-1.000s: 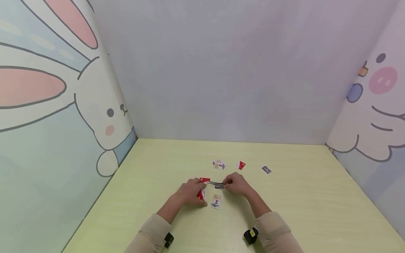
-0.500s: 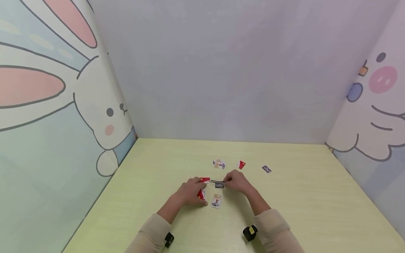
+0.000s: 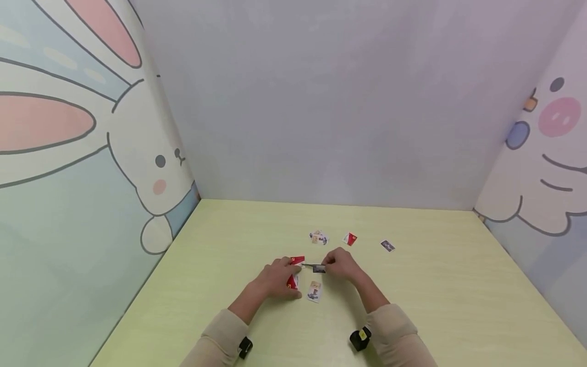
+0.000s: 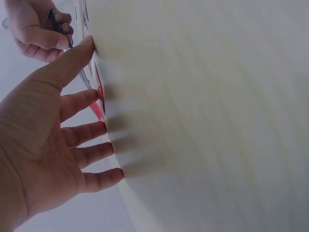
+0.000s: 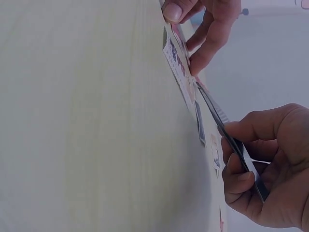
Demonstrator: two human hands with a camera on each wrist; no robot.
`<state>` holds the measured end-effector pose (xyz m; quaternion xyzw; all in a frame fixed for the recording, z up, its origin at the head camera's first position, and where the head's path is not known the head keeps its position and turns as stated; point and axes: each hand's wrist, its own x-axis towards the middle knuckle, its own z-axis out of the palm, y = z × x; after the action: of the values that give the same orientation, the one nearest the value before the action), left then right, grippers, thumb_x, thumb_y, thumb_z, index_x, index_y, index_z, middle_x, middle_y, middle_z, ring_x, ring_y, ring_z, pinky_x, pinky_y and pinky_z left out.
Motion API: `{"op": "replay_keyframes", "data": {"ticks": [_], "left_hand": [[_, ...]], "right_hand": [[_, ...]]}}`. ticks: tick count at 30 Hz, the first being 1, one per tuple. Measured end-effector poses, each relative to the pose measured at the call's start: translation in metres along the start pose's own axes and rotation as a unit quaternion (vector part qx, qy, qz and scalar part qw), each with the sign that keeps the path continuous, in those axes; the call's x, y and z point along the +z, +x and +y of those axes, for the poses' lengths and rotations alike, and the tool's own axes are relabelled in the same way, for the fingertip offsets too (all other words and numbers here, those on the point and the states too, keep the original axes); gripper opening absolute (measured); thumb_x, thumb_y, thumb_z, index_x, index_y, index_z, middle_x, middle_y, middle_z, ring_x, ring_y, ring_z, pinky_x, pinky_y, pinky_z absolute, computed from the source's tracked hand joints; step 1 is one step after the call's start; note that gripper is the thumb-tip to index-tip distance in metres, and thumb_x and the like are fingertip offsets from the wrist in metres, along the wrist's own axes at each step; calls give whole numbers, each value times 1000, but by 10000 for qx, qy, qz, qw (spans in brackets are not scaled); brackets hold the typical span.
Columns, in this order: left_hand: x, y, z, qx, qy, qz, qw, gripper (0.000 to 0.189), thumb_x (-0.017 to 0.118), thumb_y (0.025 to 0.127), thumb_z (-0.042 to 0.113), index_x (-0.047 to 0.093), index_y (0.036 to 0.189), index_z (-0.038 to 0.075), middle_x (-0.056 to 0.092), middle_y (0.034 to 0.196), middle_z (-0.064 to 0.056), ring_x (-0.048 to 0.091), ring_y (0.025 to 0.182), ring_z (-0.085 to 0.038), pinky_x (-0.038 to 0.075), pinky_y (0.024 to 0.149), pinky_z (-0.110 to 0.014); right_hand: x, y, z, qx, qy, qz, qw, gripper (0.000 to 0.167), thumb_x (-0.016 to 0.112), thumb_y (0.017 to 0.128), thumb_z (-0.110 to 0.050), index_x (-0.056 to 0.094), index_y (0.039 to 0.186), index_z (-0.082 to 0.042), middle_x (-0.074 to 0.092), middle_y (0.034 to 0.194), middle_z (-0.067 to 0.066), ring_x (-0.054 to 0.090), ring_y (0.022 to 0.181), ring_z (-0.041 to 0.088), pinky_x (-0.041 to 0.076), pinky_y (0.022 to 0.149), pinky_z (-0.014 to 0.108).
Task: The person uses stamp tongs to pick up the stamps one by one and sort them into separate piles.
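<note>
My left hand (image 3: 275,279) rests on the table, its fingers spread and fairly straight in the left wrist view. Under and beside those fingers are a red-and-white stamp (image 3: 292,282) and another red-cornered stamp (image 3: 297,260), both partly covered. With thumb and fingers my right hand (image 3: 341,264) pinches a pair of tweezers (image 5: 219,118). Their tips point left, right by the red-cornered stamp near my left fingers. A dark stamp (image 3: 318,269) lies just below the tweezers in the head view. Closer to me is a pale stamp (image 3: 314,292), with a perforated edge in the right wrist view.
Farther back on the pale yellow table (image 3: 435,285) lie a group of overlapping pale stamps (image 3: 318,237), a red-and-white stamp (image 3: 350,239) and a dark stamp (image 3: 387,245). A grey wall (image 3: 321,102) rises behind, with cartoon-printed walls at both sides.
The tweezers' prongs, visibly apart a second ago, now look closer together. My right wrist has shifted slightly left. The left hand and the stamps stay in place.
</note>
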<state>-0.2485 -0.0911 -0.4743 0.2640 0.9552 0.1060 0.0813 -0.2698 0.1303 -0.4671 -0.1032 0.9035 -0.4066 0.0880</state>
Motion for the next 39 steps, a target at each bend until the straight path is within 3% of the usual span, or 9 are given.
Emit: {"op": "replay_keyframes", "data": {"ticks": [12, 19, 25, 39], "left_hand": [[-4, -5, 0, 12, 81, 25, 10000, 61, 76, 70, 48, 60, 124, 21, 51, 122, -5, 47, 100, -20, 46, 75, -34], [-6, -8, 3, 131, -51, 8, 9999, 57, 74, 74, 47, 61, 123, 20, 52, 124, -6, 50, 100, -20, 47, 78, -35], [-4, -14, 14, 234, -238, 139, 9993, 57, 73, 75, 46, 61, 123, 19, 53, 123, -5, 51, 106, -22, 46, 83, -39], [-10, -12, 38, 502, 67, 526, 9973, 51, 70, 77, 45, 63, 119, 17, 56, 117, -4, 54, 102, -20, 47, 79, -36]], "right_hand": [[1, -10, 3, -54, 406, 224, 9989, 12, 60, 78, 4, 70, 82, 0, 57, 69, 2, 47, 62, 16, 38, 55, 28], [-1, -15, 9, -63, 659, 386, 9971, 10, 61, 77, 6, 69, 80, 1, 57, 69, 2, 46, 61, 16, 38, 54, 27], [0, -24, 16, 145, 718, 488, 9961, 9, 62, 79, 4, 70, 83, 1, 57, 70, 3, 47, 64, 17, 39, 56, 29], [-20, -41, 27, 271, 1019, 746, 9916, 12, 60, 81, 5, 70, 87, 1, 59, 74, 4, 47, 66, 18, 40, 57, 29]]}}
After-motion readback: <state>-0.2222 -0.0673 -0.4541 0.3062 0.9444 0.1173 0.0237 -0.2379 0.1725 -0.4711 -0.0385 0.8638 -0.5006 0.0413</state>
